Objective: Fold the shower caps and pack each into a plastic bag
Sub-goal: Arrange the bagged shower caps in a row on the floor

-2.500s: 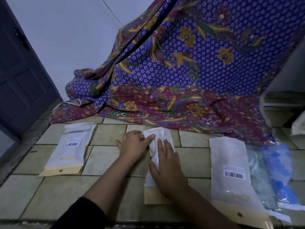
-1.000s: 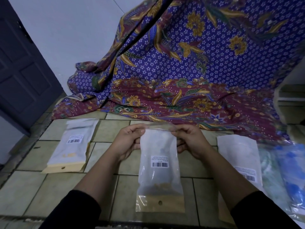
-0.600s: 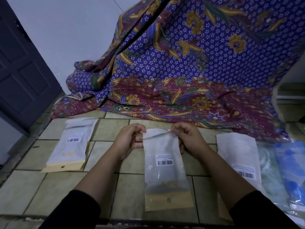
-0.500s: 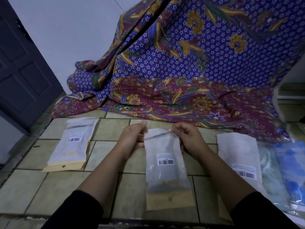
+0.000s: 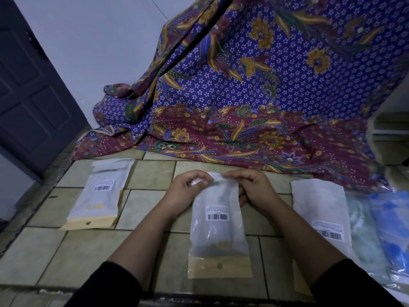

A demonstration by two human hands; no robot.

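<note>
A clear plastic bag (image 5: 218,231) with a barcode label and a tan header strip lies on the tiled floor in front of me, a pale folded shower cap showing inside it. My left hand (image 5: 184,193) pinches the bag's top flap at the left corner. My right hand (image 5: 254,191) pinches the same flap at the right corner. A packed bag (image 5: 99,193) lies to the left. Another bag (image 5: 323,211) lies to the right, beside blue and greenish shower caps in plastic (image 5: 389,229).
A purple and maroon patterned cloth (image 5: 232,96) drapes down the wall onto the floor just beyond the bags. A dark door (image 5: 28,96) stands at the left. The tiled ledge's front edge (image 5: 155,295) runs just below the bag.
The bag was pressed flat on the floor, then lifted with both hands at its top corners. It has since come down onto the tiles, and both hands have drawn together on the flap.
</note>
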